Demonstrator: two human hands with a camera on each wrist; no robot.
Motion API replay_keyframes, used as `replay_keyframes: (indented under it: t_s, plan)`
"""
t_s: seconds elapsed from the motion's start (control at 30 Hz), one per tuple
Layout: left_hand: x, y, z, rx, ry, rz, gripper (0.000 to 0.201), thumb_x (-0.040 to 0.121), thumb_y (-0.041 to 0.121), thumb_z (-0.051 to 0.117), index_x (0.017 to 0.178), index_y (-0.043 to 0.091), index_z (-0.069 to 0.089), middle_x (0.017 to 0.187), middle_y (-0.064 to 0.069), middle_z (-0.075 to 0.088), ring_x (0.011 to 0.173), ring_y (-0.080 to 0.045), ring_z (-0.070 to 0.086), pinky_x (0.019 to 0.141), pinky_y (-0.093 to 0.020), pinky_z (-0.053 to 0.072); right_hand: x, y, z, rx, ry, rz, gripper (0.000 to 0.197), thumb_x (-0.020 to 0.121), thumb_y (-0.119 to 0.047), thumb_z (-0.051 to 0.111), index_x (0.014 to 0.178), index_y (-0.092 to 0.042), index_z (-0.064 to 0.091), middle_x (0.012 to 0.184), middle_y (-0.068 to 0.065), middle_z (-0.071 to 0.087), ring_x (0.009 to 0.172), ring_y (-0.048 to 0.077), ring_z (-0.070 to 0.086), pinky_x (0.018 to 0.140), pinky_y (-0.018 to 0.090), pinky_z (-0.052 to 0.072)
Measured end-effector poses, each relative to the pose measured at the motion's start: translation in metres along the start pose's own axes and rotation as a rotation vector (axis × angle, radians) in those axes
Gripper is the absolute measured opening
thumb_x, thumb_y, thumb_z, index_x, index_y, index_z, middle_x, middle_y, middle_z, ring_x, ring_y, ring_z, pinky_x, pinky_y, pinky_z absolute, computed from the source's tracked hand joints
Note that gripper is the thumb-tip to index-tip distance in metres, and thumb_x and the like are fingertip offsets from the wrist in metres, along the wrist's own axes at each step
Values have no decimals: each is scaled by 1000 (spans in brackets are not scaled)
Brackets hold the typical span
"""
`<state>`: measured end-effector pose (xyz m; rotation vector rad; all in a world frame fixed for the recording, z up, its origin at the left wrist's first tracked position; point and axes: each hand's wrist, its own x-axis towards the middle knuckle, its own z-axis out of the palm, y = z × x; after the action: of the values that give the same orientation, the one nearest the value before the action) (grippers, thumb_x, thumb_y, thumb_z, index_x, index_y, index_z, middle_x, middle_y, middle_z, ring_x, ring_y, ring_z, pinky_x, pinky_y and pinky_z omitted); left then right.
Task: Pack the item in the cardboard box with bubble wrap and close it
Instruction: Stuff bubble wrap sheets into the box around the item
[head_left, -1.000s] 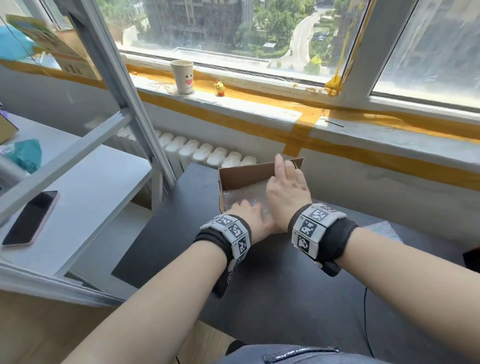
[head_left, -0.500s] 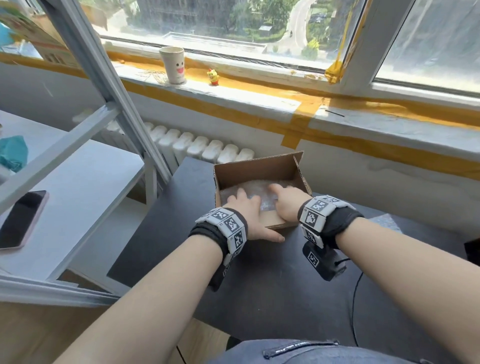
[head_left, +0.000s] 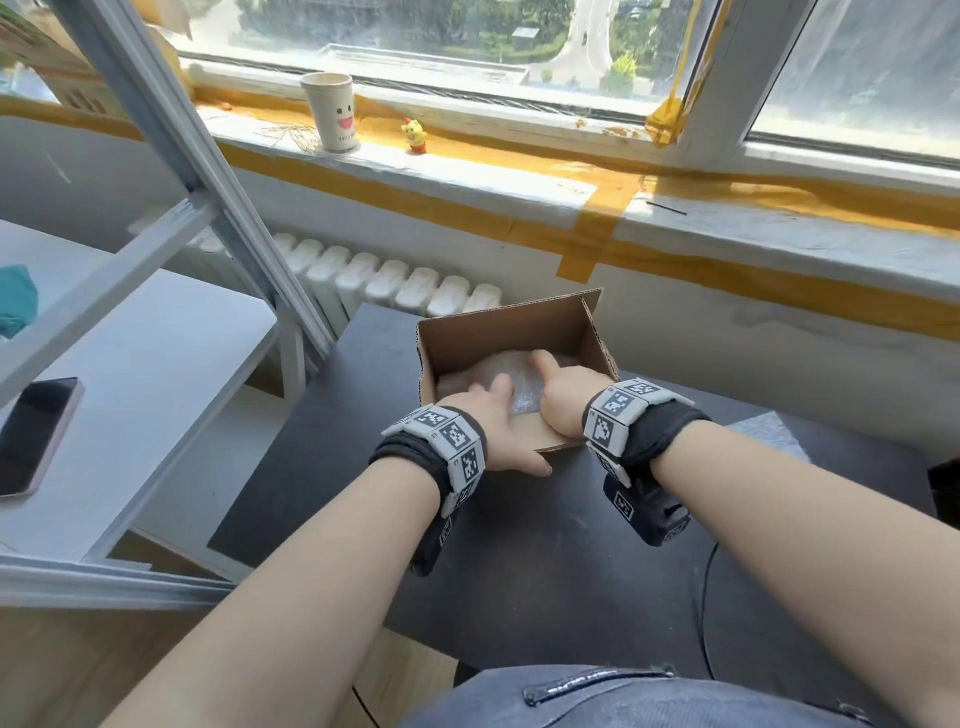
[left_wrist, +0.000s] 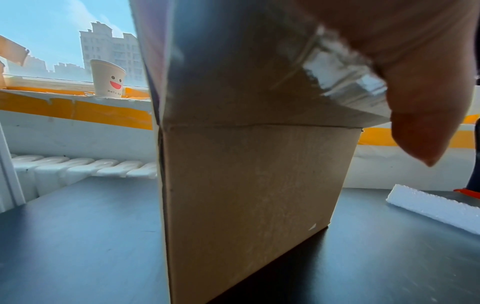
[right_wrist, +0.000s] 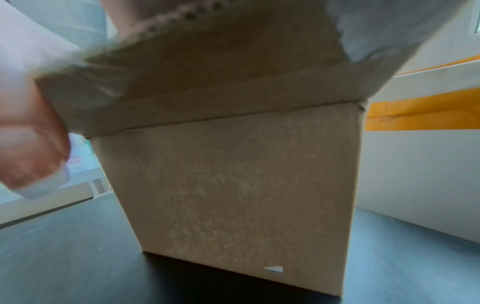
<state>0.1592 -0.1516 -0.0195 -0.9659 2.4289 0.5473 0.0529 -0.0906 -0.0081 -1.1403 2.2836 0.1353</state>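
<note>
On my left, a phone (head_left: 36, 434) lies on the white shelf. My left hand (head_left: 491, 423) reaches over the near flap of the cardboard box (head_left: 506, 325), fingers (head_left: 500, 388) extended onto the bubble wrap (head_left: 485, 371), thumb outside the flap. The wrap is clear, crumpled, filling the open box on the black bench (head_left: 322, 467). My right hand (head_left: 563, 395) presses curled fingers into it; whether they grip it I cannot tell.
</note>
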Motion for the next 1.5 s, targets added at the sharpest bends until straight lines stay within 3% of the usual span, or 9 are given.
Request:
replay_keyframes:
  t_s: [0.17,0.43,0.63,0.77,0.97,1.2,1.37,1.43,1.5]
  plan:
    - [-4,1,5,14,15,22,95,50,71,71,120,21,32,120,-8,49,109,-30,57,90,-44,50,-1,4,15,-84,174,-57,55,85,-8,42,138,-18,32,147,17,20,135,35,21,109,47,27]
    - [-7,1,2,-79,31,-10,110,41,74,74,131,23,35,129,-3,50,119,-26,47,99,-43,44,0,8,20,-225,190,-142,54,82,-17,47,135,-12,34,151,18,29,144,35,14,119,48,-6]
    - [-12,7,4,-179,43,-36,117,46,64,82,139,19,28,138,-7,40,128,-27,41,107,-43,39,-9,8,17,17,82,-63,48,88,-10,41,135,-13,29,143,17,35,128,36,42,99,44,39]
    - [-7,-2,-8,-372,29,-64,132,50,56,85,149,10,11,149,-9,31,138,-25,34,113,-40,33,-6,7,15,17,69,-61,54,82,-10,49,133,-13,29,143,16,35,127,36,44,99,47,42]
    - [-1,-3,-9,-331,-53,-170,115,51,58,84,140,7,34,138,-7,46,126,-24,46,103,-36,43,-7,10,16,15,63,-69,52,86,-12,44,135,-15,27,144,18,35,125,38,46,100,47,43]
    - [2,5,-6,-263,-69,-141,136,22,78,73,137,13,42,132,-5,54,117,-23,54,102,-37,46,-8,10,17,26,49,-39,52,84,-10,49,132,-13,29,132,22,46,115,38,54,94,45,46]
    - [-5,10,7,-46,109,-148,135,44,84,64,147,7,21,152,-20,27,141,-36,24,117,-44,25,-6,10,17,27,53,-40,52,85,-10,46,135,-12,29,138,21,41,122,39,48,99,47,43]
    - [-14,12,11,54,245,-66,118,62,80,57,148,9,20,157,-19,13,146,-35,10,121,-44,12,-4,11,17,22,66,-47,51,86,-9,45,136,-11,31,139,21,41,125,38,45,103,47,41]
    - [-21,13,15,128,327,55,97,76,74,47,147,11,27,156,-15,21,145,-32,17,120,-43,16,-2,10,16,1,89,-56,48,88,-9,45,135,-10,34,139,21,40,130,37,40,107,47,36]
